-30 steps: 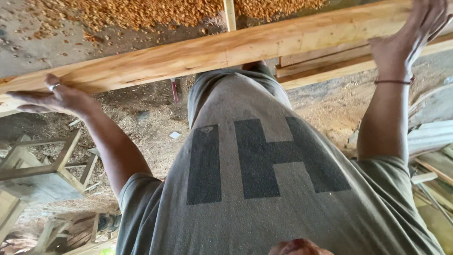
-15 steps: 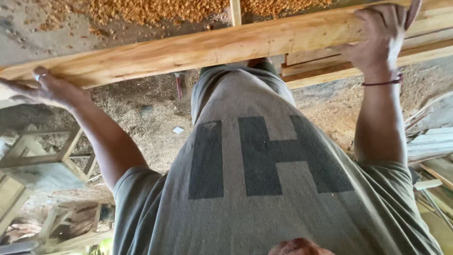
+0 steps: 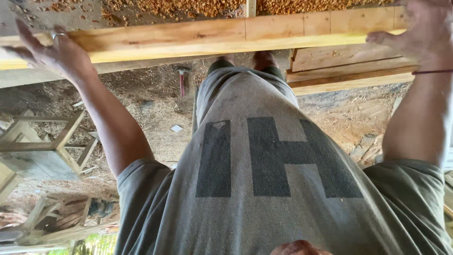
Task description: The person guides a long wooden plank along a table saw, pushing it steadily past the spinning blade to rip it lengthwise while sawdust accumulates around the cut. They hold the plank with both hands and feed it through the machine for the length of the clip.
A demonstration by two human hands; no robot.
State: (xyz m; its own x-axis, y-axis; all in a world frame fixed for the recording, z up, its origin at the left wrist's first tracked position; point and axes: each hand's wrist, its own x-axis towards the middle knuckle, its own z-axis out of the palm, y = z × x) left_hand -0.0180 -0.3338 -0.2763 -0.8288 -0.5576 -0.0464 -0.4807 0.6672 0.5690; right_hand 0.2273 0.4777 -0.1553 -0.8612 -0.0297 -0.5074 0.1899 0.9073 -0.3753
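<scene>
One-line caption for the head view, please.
Both hands, left hand and right hand, grip a long wooden plank above a sawdust-strewn floor.

Plank (image 3: 226,38): both ends cut off by frame edges. Right hand (image 3: 424,33): fingertips cropped at top. Feet hidden behind shirt (image 3: 264,165).

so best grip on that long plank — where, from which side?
Take the long plank near both ends, palms on its broad face, fingers over the edges, reaching from the body's side. It is long, flat and lies level across the view, so one central hold would probably let it tip. The left hand and right hand already sit wide apart that way.
</scene>
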